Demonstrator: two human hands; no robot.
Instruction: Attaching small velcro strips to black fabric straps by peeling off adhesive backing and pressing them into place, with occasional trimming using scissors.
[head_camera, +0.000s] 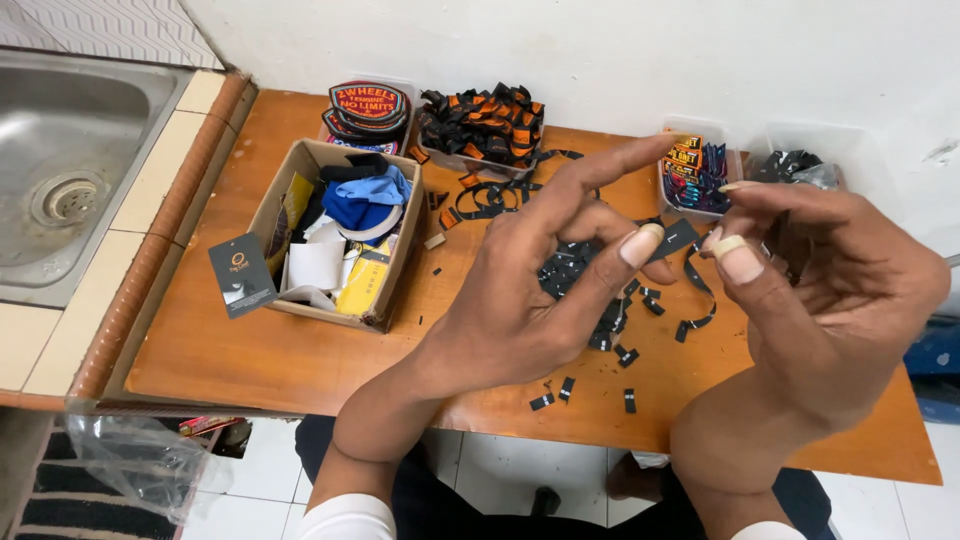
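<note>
Black label strip (680, 240) is pinched between both hands (520, 300) (830, 290) above the desk's (300, 360) front edge, lying left-right.

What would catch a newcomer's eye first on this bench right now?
Two bare hands raised mid-frame: the left hand and right hand pinch a small black fabric label between them. Under them, cut black label pieces lie scattered on the orange wooden table. At left sits an open cardboard box stuffed with cloth and cards, with a steel sink beyond.
</note>
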